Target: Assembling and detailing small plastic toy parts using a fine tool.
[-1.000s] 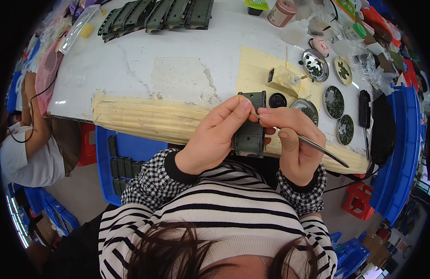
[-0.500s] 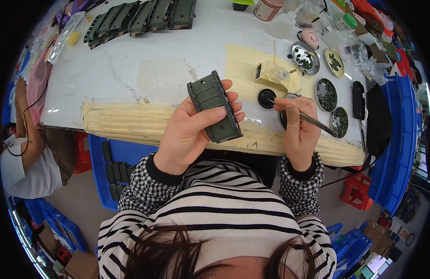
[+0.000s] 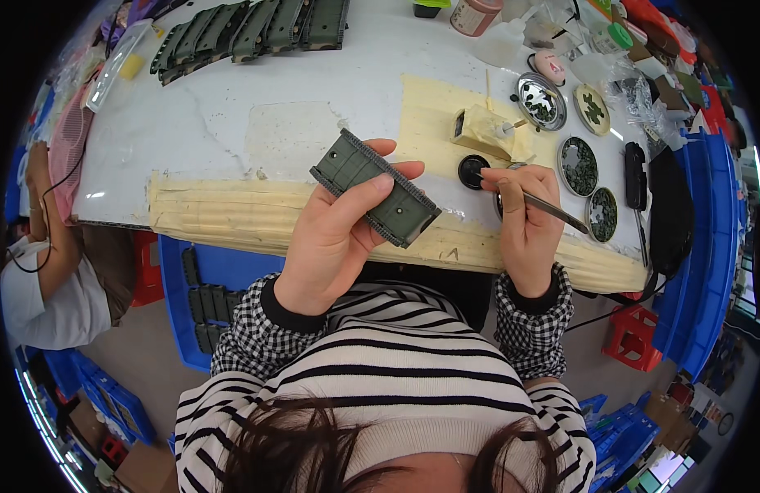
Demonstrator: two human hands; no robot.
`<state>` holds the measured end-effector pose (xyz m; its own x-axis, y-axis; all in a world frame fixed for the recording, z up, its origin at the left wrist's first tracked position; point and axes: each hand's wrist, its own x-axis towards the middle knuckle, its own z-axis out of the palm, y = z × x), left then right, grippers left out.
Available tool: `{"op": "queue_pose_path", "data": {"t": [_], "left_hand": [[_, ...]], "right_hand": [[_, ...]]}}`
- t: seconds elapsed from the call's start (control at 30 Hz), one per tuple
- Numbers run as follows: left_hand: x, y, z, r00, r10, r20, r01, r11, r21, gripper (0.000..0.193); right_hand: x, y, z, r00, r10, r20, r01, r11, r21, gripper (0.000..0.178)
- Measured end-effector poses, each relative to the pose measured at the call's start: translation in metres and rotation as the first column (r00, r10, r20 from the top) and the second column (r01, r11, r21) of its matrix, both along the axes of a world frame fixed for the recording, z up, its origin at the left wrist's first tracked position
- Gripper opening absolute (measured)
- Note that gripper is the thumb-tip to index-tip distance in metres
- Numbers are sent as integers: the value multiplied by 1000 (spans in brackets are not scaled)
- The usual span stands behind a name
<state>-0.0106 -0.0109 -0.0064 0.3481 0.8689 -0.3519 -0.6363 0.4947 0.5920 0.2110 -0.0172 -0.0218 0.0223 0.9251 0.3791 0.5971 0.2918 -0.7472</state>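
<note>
My left hand [image 3: 322,234] is closed round a dark green rectangular part [image 3: 347,170] with ridged long edges and small holes at its ends. The thumb lies across the middle of its face, with fingers behind it, and the part slants down to the right. In my right hand [image 3: 528,226] is a pair of metal tweezers [image 3: 567,216], gripped like a pen. Its tips are at a small round black dish [image 3: 474,172] on the table, and whether they pinch anything is too small to tell. Another round dish is partly hidden behind my right hand.
Metal dishes of small dark green pieces [image 3: 578,164] stand at the right, beside a black case [image 3: 635,177]. A tape-wrapped block [image 3: 482,133] sits behind the black dish. More green parts [image 3: 257,31] lie far left. A blue bin [image 3: 179,308] is below the table; a person [image 3: 55,271] sits left.
My left hand has turned the green part counterclockwise, so it slants more to the left at its top. My right hand and the tweezers stay almost where they were, at the black dish.
</note>
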Motion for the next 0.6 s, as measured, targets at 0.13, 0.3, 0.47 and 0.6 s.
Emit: {"op": "queue_pose_path", "data": {"t": [0.13,0.3,0.47,0.6], "left_hand": [[1,0,3,999,40,-7,-40,999,-29,42],[6,1,2,997,70,21,-68,995,-70,41],[10,0,2,997,69,25,-67,994,-87,42],[10,0,3,997,69,27,-67,995,-80,41]], "right_hand": [[-1,-8,14,977,71,-202,-58,996,71,21],[-4,-14,30,958,191,-212,-170,979,113,26],[-16,-20,31,910,278,-308,-261,960,98,24],[-18,-17,32,889,346,-301,-336,938,87,20]]}}
